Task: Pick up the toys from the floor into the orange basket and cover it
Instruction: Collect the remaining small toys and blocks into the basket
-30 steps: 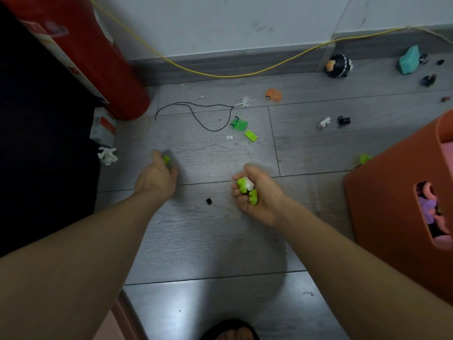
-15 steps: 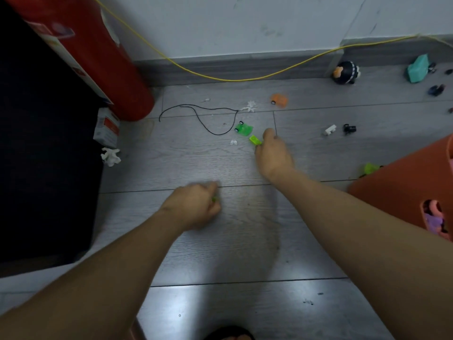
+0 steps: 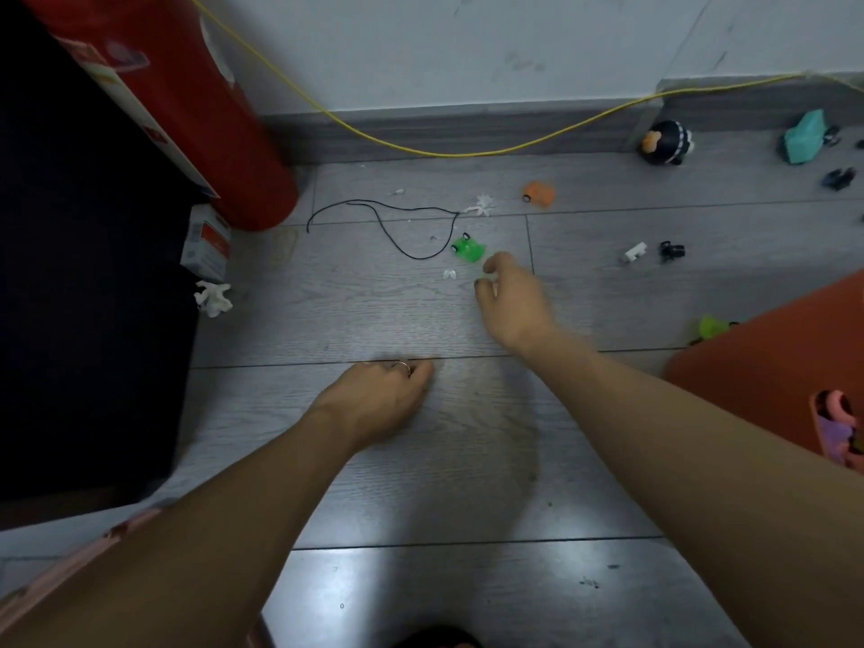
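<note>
The right hand [image 3: 512,297] reaches over the grey floor [image 3: 421,460], fingers curled just beside a green toy car [image 3: 467,248]; whether it pinches anything I cannot tell, as it is blurred. The left hand [image 3: 381,397] rests knuckles-up on the floor, fingers curled under, contents hidden. The orange basket [image 3: 771,367] stands at the right edge, an orange toy [image 3: 539,194] and a white brick [image 3: 635,251] lying further back.

Wood-grain grey floor [image 3: 421,484] with dull sheen; smooth plastic orange basket [image 3: 771,367].
</note>
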### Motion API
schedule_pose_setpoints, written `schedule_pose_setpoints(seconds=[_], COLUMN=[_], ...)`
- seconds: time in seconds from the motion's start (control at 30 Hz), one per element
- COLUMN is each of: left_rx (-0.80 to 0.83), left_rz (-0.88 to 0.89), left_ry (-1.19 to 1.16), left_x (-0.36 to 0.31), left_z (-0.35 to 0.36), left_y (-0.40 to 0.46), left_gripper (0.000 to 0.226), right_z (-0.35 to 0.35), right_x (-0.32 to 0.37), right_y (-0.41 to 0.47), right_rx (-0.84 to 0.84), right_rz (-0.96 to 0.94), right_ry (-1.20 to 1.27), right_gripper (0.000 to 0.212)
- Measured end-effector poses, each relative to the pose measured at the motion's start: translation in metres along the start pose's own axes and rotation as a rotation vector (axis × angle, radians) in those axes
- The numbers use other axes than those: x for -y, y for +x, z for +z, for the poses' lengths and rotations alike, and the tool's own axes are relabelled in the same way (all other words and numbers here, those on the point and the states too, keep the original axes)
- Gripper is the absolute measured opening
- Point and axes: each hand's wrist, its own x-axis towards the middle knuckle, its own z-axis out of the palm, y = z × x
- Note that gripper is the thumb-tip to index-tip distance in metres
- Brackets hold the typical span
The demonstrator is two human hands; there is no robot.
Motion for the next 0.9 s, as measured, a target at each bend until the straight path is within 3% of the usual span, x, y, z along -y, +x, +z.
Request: schedule_pose_setpoints(seconds=[0.07, 0.13, 0.3, 0.4, 0.5, 0.63, 0.77, 0.9], left_rx=[0.022, 0.003, -0.182, -0.127, -0.086, -0.028, -0.076, -0.098], left_rz=[-0.064, -0.241, -0.778, -0.91, -0.87, -0.773, -0.789, -0.871], left_ry=[-0.06, -0.317, -1.448, -1.974, -2.351, -2.43, -2.463, -2.177], left_x=[-0.001, -0.001, 0.003, 0.009, 0.016, 0.022, 0.026, 0.026], left_z=[-0.004, -0.009, -0.029, -0.052, -0.066, -0.072, -0.072, -0.067], left_y=[0.004, 0.01, 0.045, 0.066, 0.08, 0.099, 0.122, 0.133], left_gripper=[0.037, 0.031, 0.011, 0.009, 0.009, 0.011, 0.013, 0.018], right_z=[0.001, 0.0, -0.018, -0.028, -0.038, -0.046, -0.044, -0.041], right_x=[0.002, 0.006, 0.006, 0.008, 0.013, 0.013, 0.005, -0.007], right_y=[-0.003, -0.006, -0.015, -0.018, -0.015, -0.006, 0.003, 0.01], right_rx=[0.014, 0.043, 0.293, 0.382, 0.402, 0.357, 0.222, 0.098], right_rz=[0.195, 0.387, 0.649, 0.663, 0.632, 0.638, 0.647, 0.691], right_ry=[0.379, 0.754, 1.47, 1.662, 1.691, 1.597, 1.477, 1.413], right_gripper=[0.023, 0.012, 0.007, 0.01, 0.015, 0.017, 0.012, 0.008])
